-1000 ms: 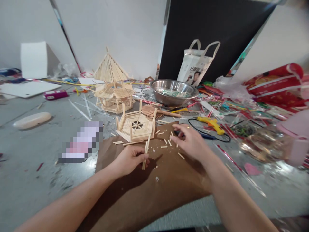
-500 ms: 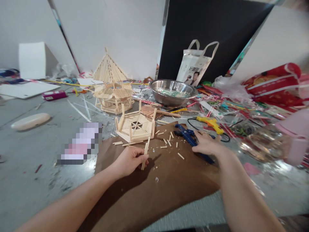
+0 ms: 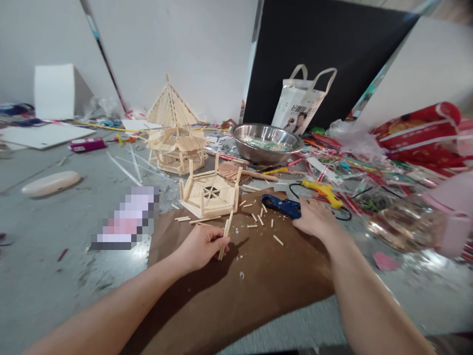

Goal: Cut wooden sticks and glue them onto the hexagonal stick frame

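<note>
My left hand (image 3: 207, 245) is closed, pinching a couple of thin wooden sticks (image 3: 226, 231) upright between thumb and fingers. My right hand (image 3: 314, 219) is wrapped round one end of a blue pliers-like cutter (image 3: 283, 205), whose other end points left; the fingers are partly hidden. Just beyond my left hand stands a six-sided wooden stick frame (image 3: 221, 201) with short posts at its corners. Short cut stick pieces (image 3: 278, 240) lie scattered on the brown sheet (image 3: 258, 291) between my hands.
Behind the frame is a stick-built pavilion model (image 3: 176, 130) with a pointed roof. A steel bowl (image 3: 266, 157) and a white bag (image 3: 297, 106) stand at the back. A yellow glue gun (image 3: 323, 192), its cord and a pink-lidded bottle (image 3: 410, 219) are at right, a phone (image 3: 127, 217) at left.
My right hand has closed round the cutter, which has turned, its free end now pointing left with its handles no longer visible. My left hand holds the sticks much as before.
</note>
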